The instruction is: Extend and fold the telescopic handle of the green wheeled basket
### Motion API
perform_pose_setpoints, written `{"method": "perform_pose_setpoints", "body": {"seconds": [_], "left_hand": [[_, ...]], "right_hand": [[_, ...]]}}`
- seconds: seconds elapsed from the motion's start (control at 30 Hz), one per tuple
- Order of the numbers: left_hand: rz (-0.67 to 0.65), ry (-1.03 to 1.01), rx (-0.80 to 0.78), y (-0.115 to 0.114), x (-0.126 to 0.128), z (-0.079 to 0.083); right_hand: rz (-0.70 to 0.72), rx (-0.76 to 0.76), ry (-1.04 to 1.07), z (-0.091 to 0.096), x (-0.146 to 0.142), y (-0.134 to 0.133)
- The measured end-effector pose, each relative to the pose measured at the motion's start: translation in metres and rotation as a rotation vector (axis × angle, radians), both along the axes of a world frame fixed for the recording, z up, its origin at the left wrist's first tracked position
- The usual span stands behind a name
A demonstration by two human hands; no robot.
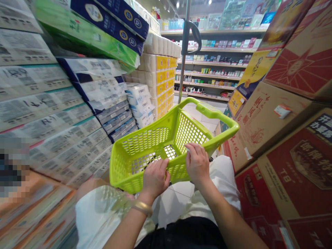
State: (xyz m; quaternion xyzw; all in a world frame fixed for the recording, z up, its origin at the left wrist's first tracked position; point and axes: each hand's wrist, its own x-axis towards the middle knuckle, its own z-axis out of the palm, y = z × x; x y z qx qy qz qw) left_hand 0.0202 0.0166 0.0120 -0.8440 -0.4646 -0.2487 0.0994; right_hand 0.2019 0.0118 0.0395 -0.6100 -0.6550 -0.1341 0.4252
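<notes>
A lime-green plastic shopping basket (145,145) is held up in front of me, tilted, with nothing visible inside. My left hand (155,178) grips its near rim, fingers curled over the edge; a gold bangle sits on that wrist. My right hand (197,164) is closed on the rim at the near right corner. A grey pull handle (190,34) on a metal pole rises behind the basket.
Stacked packs of tissue and toilet paper (77,97) wall the left side. Red and brown cardboard cartons (285,131) are piled on the right. A narrow tiled aisle (204,121) leads to store shelves (215,62) at the back.
</notes>
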Motion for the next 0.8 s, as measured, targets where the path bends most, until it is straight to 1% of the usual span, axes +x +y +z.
{"method": "perform_pose_setpoints", "body": {"seconds": [0.07,0.17,0.23,0.27,0.37,0.43,0.5,0.67,0.73,0.8], "left_hand": [[0.000,0.006,-0.004,0.000,0.000,0.001],[-0.004,0.015,-0.002,-0.001,-0.002,0.001],[-0.003,0.016,0.004,-0.001,-0.003,0.000],[-0.002,0.015,0.008,-0.001,-0.003,-0.001],[-0.003,0.012,0.013,-0.001,-0.003,-0.001],[-0.002,0.009,0.009,-0.001,-0.002,-0.001],[0.002,0.009,0.004,-0.001,-0.001,0.000],[-0.009,0.017,-0.002,0.000,-0.002,0.001],[-0.013,0.022,-0.006,0.000,-0.003,0.000],[-0.014,0.019,0.000,0.000,-0.003,0.000]], "right_hand": [[-0.020,-0.001,-0.010,-0.003,-0.012,-0.004],[0.047,0.021,-0.040,-0.007,-0.021,-0.005],[0.092,0.041,-0.065,-0.007,-0.017,-0.002],[0.093,0.052,-0.067,-0.006,-0.013,0.001],[0.030,0.082,-0.039,-0.002,0.004,0.008],[0.002,0.086,-0.028,-0.001,0.010,0.010],[0.021,0.073,-0.039,-0.002,0.005,0.008],[0.162,0.018,-0.112,-0.010,-0.020,0.001],[0.161,0.011,-0.115,-0.010,-0.018,0.003],[0.118,0.029,-0.099,-0.006,-0.005,0.007]]}}
